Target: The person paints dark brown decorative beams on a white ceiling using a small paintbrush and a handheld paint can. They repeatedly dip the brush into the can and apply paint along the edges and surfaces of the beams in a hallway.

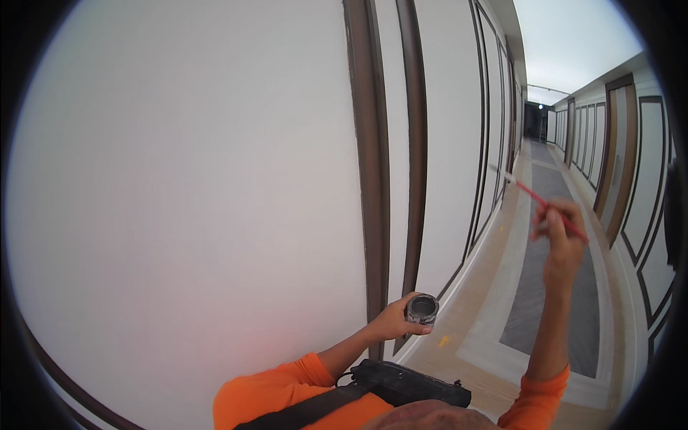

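Held upright in my left hand (393,321) is a small round pot (423,308), its top uncovered and its rim smeared dark. Dark paint seems to be inside. My right hand (562,221) is raised over the corridor, its fingers pinched round the red handle of a thin paintbrush (530,192). The brush points up and to the left, toward the wall, and its pale tip is blurred by motion. Brown vertical mouldings (370,172) run up the white wall (193,179) on the left. Brush and wall look apart.
A black bag (412,385) hangs on a strap across my orange-sleeved body. The corridor floor has a grey strip (548,301) between pale borders, with a yellow mark (444,341) near the left wall. Framed panels and a brown door frame (620,165) line the right wall.
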Demonstrator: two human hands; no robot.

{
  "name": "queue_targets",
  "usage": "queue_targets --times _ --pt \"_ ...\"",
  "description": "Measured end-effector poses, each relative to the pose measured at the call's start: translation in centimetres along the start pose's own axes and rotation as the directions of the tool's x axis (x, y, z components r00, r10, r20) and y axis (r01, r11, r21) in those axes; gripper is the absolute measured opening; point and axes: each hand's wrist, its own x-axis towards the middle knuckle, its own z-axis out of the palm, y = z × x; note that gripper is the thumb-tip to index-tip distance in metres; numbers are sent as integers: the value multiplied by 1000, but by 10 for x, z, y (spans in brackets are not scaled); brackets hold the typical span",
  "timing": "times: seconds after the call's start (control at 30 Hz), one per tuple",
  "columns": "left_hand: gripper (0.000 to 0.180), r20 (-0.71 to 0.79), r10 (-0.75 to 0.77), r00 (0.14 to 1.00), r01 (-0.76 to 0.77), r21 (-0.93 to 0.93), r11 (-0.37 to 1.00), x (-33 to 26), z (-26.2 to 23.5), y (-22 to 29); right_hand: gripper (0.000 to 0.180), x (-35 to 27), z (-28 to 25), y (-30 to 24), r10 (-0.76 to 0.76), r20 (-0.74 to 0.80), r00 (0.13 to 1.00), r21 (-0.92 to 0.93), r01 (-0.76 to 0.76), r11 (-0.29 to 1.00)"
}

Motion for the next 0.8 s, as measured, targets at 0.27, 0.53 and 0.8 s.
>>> queue_targets --times 0.27,0.53,0.8 --pt "78 -14 -35 999 35 -9 999 7 -25 -13 27 189 149 -51 -311 149 939 92 300 950" --pt "78 -43 -37 998 42 129 991 -9 -45 -17 23 248 241 -90 -339 178 924 125 320 939" --pt "79 10 -53 999 52 84 995 3 -55 -27 24 270 264 -72 -305 208 929 72 296 952"
